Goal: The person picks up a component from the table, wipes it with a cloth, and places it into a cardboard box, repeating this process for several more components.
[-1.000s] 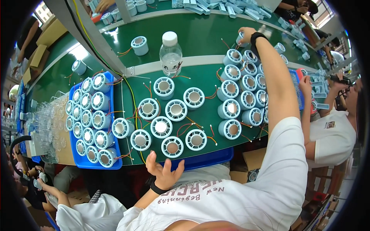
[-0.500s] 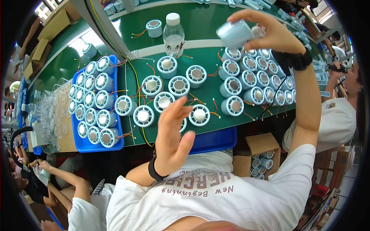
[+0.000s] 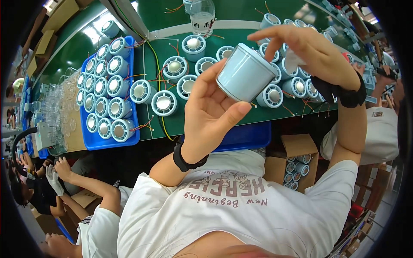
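Note:
In front of my chest, a light-blue cylindrical housing (image 3: 246, 74) lies tilted in my left hand (image 3: 211, 105), with the fingers behind it and the thumb along its lower edge. My right hand (image 3: 316, 53) is just to the right, its fingers reaching over the top of the housing; whether they touch it I cannot tell. A crumpled white wipe (image 3: 293, 61) is tucked in that hand, by the palm. Beyond the hands, similar housings with pale round centres and thin coloured wires, such as this one (image 3: 164, 102), stand on the green bench.
A blue tray (image 3: 111, 141) full of housings is on the left, beside clear plastic cups (image 3: 60, 116). A clear bottle (image 3: 202, 19) stands at the back. Below the bench edge are another blue tray (image 3: 249, 135) and a cardboard box (image 3: 297, 144) of housings. Co-workers sit on both sides.
The housing has come down and left from my right hand into my left hand, which was empty. My right hand now keeps only the white wipe. The view has shifted too.

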`<state>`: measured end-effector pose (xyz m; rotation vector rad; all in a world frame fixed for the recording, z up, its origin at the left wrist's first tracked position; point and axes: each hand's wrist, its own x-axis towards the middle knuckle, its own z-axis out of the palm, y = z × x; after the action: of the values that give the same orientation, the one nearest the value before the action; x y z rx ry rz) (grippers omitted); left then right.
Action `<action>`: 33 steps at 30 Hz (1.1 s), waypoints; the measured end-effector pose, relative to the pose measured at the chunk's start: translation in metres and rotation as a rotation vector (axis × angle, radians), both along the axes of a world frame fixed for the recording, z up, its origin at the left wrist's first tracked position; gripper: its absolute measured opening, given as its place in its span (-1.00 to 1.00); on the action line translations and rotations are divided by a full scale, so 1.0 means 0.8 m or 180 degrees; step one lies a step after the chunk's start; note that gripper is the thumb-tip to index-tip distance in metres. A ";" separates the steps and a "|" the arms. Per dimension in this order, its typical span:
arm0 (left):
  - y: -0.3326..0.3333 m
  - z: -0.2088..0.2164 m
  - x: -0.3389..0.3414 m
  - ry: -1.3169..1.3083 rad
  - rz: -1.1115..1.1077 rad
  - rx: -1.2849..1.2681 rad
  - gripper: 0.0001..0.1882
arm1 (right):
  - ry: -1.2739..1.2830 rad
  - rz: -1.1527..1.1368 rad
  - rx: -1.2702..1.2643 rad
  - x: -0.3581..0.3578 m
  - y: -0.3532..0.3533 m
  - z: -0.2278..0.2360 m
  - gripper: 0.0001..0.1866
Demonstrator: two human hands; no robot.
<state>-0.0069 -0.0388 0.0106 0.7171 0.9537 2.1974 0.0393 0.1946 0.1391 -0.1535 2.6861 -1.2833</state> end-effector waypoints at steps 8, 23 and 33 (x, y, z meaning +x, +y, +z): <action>0.003 -0.011 -0.015 0.2274 0.1414 -0.0594 -0.25 | 0.0371 0.0444 0.0910 -0.019 -0.025 -0.015 -0.32; -0.054 -0.005 -0.018 0.2474 0.0980 -0.0772 -0.51 | 0.0052 -0.0916 0.2859 -0.154 0.130 -0.154 -0.41; -0.055 -0.007 -0.018 0.2301 -0.0311 -0.0235 -0.63 | 0.1088 -0.1873 0.2207 0.010 0.041 0.008 -0.35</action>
<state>-0.0212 -0.0828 0.0052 1.5379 1.2925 1.8135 0.0473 0.2276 0.1452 0.5878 3.4391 -0.3365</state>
